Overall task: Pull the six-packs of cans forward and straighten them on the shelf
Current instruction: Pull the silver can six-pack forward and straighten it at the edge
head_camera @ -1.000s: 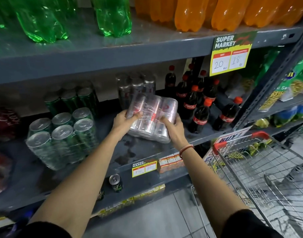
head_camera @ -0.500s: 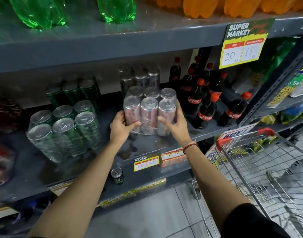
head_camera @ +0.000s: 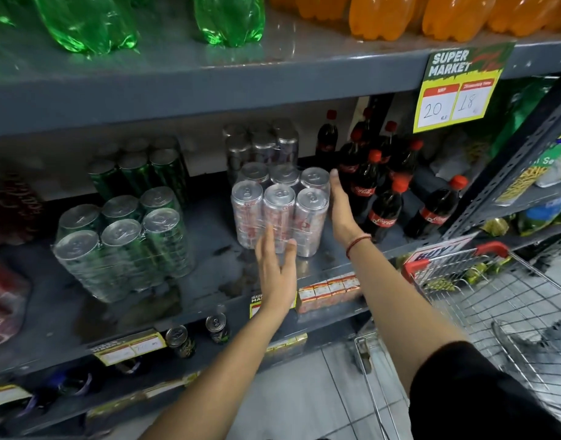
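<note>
silver six-pack upright on the middle shelf, both hands flat against it

your left hand (head_camera: 277, 268) lies open on the front of the silver six-pack (head_camera: 280, 209); your right hand (head_camera: 341, 211) presses flat on its right side, neither one gripping. the pack stands near the front of the shelf (head_camera: 66, 315). expect it heavy, with slick shrink-wrap, so push low on the sides. cola bottles (head_camera: 380, 204) crowd just beside your right hand and could tip. the green six-pack (head_camera: 123, 246) sits skewed to the left.
</note>
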Motion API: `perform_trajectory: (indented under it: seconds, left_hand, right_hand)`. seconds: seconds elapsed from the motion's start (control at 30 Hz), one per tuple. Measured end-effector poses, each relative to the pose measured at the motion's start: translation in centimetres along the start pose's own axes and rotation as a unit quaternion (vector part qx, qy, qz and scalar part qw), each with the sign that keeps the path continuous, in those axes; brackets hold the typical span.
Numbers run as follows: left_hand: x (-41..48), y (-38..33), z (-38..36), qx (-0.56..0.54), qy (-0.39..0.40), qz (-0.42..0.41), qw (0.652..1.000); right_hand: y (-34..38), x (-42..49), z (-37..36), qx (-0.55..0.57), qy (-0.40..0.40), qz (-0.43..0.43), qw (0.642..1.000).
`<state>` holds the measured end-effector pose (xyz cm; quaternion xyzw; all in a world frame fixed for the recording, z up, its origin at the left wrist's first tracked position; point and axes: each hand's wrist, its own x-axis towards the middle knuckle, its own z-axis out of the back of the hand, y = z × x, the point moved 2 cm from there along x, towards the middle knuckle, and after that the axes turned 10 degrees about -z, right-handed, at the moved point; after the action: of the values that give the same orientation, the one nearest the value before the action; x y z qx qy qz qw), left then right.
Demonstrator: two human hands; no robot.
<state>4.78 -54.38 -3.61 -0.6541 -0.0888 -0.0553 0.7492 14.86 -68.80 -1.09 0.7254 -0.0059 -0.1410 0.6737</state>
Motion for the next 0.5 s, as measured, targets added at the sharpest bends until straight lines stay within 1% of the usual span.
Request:
perform_trajectory:
  seconds: [0.07,0.17,0.27,0.37,0.4,0.5]
  left_hand:
    - [0.7,0.1,0.6,0.0,0.004,0.006,1.0]
    - [2.6,0.8,1.4,-0.023,0.0,0.013,1.0]
    - [5.2,2.0,2.5,-0.073,-0.009,0.058,0.996]
    - [7.6,2.6,3.0,-0.106,-0.008,0.067,0.992]
    - [8.2,2.3,3.1,-0.129,-0.019,0.081,0.988]
    - [10.2,2.1,4.1,-0.193,-0.062,0.158,0.966]
  right_hand:
    - [-0.9,-0.5,-0.1,0.024,-0.049,0.005,0.999]
    - [-2.4,-2.4,-0.3,0.075,-0.119,0.05,0.989]
    - [-4.0,-4.9,-1.3,0.1,-0.174,0.096,0.975]
    - [-5.0,-7.5,-3.4,0.109,-0.212,0.124,0.963]
    - [-5.3,-8.6,-4.5,0.104,-0.22,0.131,0.961]
    - [-6.3,-11.2,-7.6,0.055,-0.218,0.15,0.963]
